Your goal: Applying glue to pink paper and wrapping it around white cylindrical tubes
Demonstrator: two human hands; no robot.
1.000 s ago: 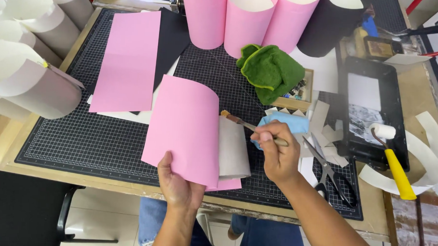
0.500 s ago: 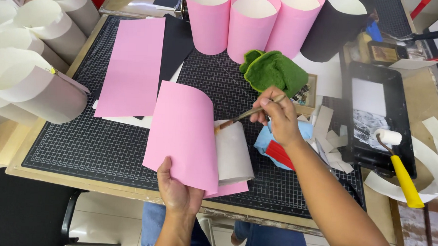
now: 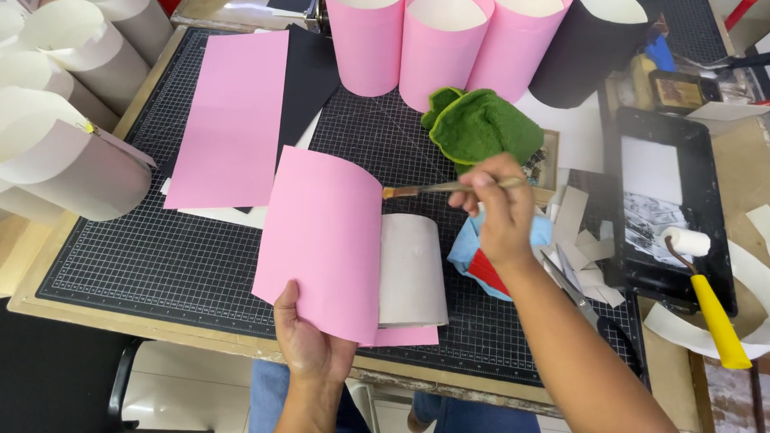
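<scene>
1. Left hand (image 3: 308, 346), bottom centre of the frame, pinches the lower edge of the pink sheet (image 3: 324, 240), thumb on top, fingers curled behind, lifting it into a curve over the cutting mat (image 3: 145, 259)

2. Right hand (image 3: 500, 208), centre right, fingers closed round a thin brush (image 3: 441, 189); the handle runs left and the bristle tip sits at the sheet's right edge, just above the grey flap (image 3: 410, 273)

3. That grey flap is the sheet's inner face, curling out to the right of the pink; whether the tip touches paper I cannot tell

4. Under the right wrist lies a blue cloth (image 3: 469, 249) with a red patch, and scissors (image 3: 574, 296) just to its right

5. Upper centre: three pink tubes (image 3: 434, 39) and a black tube (image 3: 587, 48) stand in a row, a green towel (image 3: 482, 126) in front of them

6. Upper left: a flat pink sheet (image 3: 230, 121) on the mat, white paper rolls (image 3: 63, 162) beside it

7. Right side: a black tray (image 3: 701, 193) with a small roller (image 3: 687, 244), yellow handle pointing to the lower right

8. Risk, as I judge it: the curl is held at one edge only, so a slack pinch could let it spring flat against the wet bristles and smear the pink face

9. Another: the forearm crosses low over cloth and scissors, and a sweep could drag them into the paper

10. Pressing the brush hard on unsupported paper could crease it
</scene>
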